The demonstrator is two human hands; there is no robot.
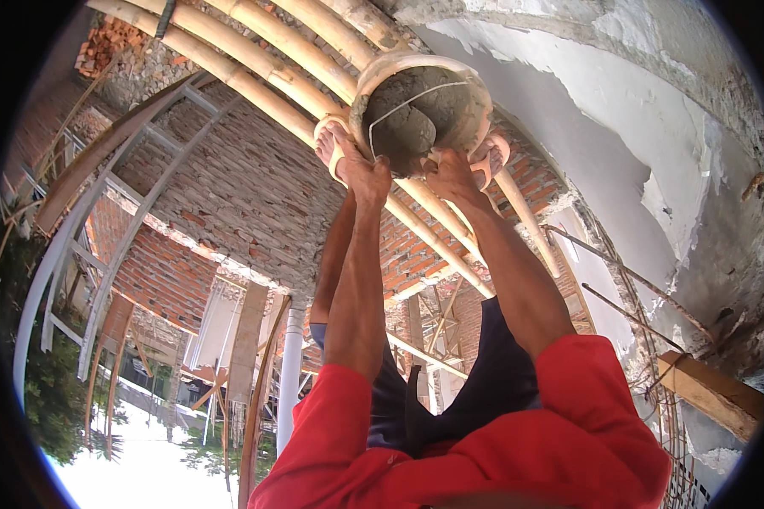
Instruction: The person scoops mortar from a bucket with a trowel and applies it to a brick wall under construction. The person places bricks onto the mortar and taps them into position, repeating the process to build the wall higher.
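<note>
A worn pale bucket [477, 93] with a thin handle, holding grey wet mortar [395, 110], is at the top centre, over bamboo poles. My left hand [369, 174] is closed on the bucket's near edge at its left, beside the handle's end. My right hand [450, 174] grips the near edge to the right; its fingertips are partly hidden. My sandaled feet [327, 144] stand on the bamboo either side of the bucket.
Bamboo poles [272, 59] form the footing high above brick walls [204, 161]. A metal ladder [102, 246] is at the left. A rough plastered wall [637, 136] rises at the right, with protruding rebar [620, 263] and a timber beam [709, 394] below.
</note>
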